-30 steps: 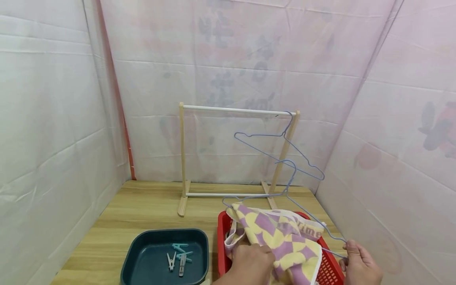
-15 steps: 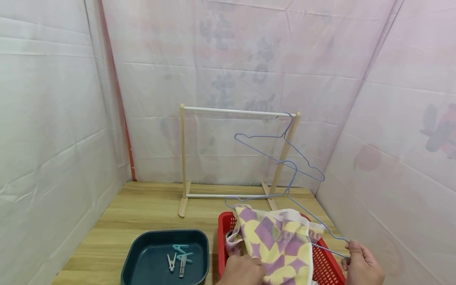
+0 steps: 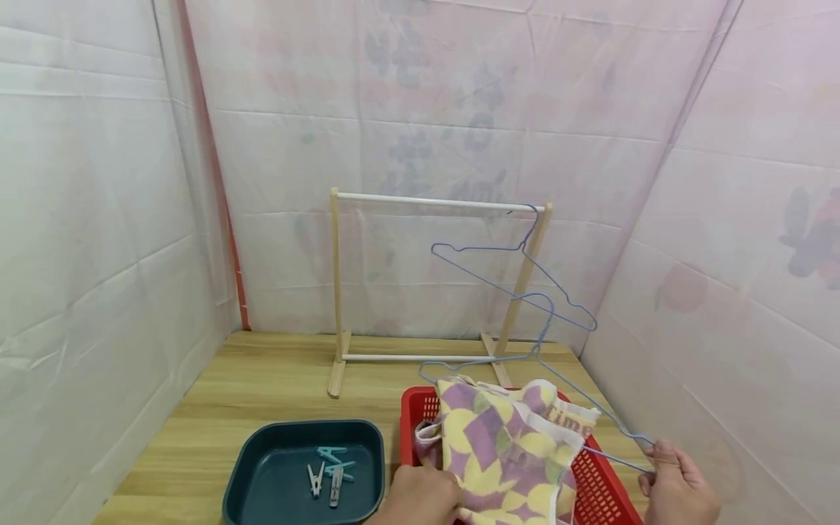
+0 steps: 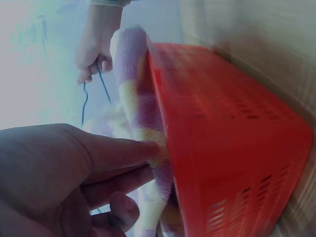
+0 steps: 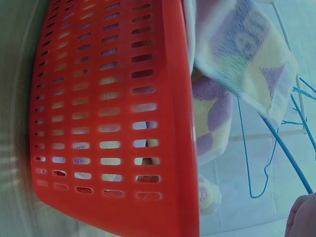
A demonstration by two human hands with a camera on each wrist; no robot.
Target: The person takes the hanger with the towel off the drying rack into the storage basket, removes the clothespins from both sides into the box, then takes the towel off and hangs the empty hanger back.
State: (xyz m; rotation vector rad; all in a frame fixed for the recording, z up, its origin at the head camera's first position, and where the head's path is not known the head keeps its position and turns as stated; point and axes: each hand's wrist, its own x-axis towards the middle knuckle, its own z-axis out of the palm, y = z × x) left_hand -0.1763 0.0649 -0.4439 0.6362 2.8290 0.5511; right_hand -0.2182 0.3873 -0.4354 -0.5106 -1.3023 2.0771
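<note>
A yellow and purple patterned towel [image 3: 492,445] with a white border hangs over the lower bar of a blue wire hanger [image 3: 580,393], above the red basket. My left hand [image 3: 423,496] pinches the towel's near left part. The left wrist view shows that thumb and finger on the towel's edge, close by the basket's rim. At the right, my right hand [image 3: 679,485] grips the hanger's right corner between thumb and fingers; only a bit of this hand [image 5: 303,215] enters the right wrist view. The hanger's hook points up and away. Towel folds hide part of its lower bar.
The red slotted basket [image 3: 600,492] holds more cloth. Behind it, a second blue hanger [image 3: 485,249] hangs at the right end of a wood-and-white rack [image 3: 420,199]. A dark green tray [image 3: 262,467] with several clothespins [image 3: 335,487] stands at left. White sheeting encloses the table.
My left hand has moved left with its part of the towel, and the towel's right edge has shifted over the bar. My right hand and the hanger have moved slightly right.
</note>
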